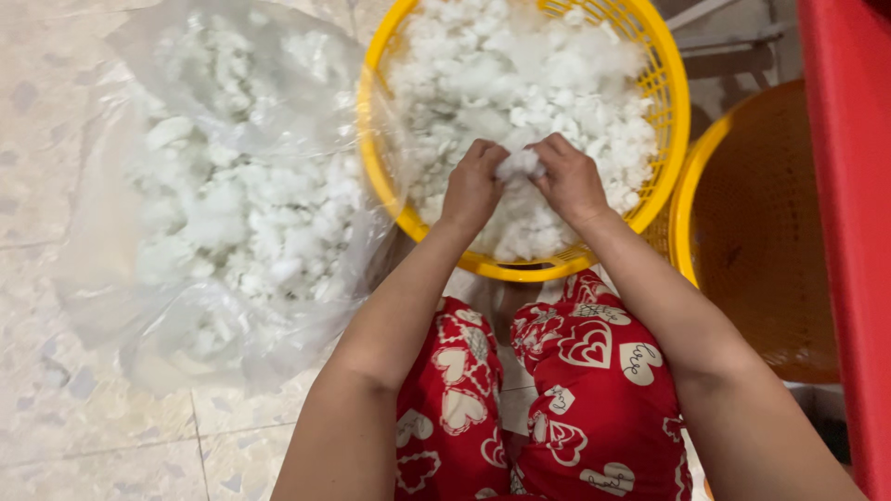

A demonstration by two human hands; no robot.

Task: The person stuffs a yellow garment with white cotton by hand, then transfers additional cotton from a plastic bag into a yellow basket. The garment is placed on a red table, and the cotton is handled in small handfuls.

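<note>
A pale speckled tiled floor (83, 436) carries everything here. On its left side lies a large clear plastic bag (213, 204), slumped open and full of white fluffy fibre clumps. Just right of the bag, touching its edge, stands a round yellow plastic mesh basket (376, 176), heaped with the same white stuffing. A second, darker orange plastic basket (761, 232) sits to the right, beside a red upright panel (849, 213).

Over the near half of the yellow basket both hands meet. The left hand (471, 186) and the right hand (571, 178) are curled, fingertips pinching one small white tuft of fibre (520, 165) between them. The tuft sits directly between the two hands, equally near each, just above the heap, its length running hand to hand.
</note>
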